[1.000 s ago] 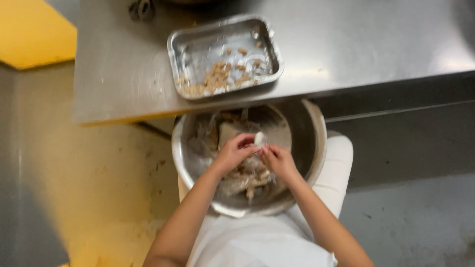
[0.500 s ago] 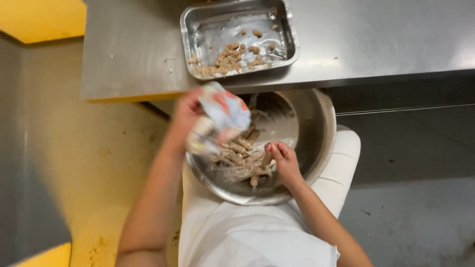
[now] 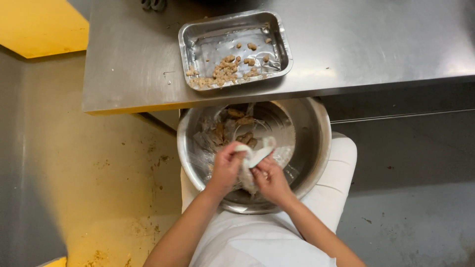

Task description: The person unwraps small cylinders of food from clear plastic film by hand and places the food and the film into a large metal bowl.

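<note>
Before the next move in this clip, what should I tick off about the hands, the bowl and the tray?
1. Both hands on the pale limp piece: ok; left hand and right hand pinch it.
2. Piece held over the round steel bowl: ok.
3. Bowl steady on the lap: cannot tell.
4. Rectangular metal tray fully on the steel table: ok.
5. Room in tray beside the brown crumbed bits: ok.
</note>
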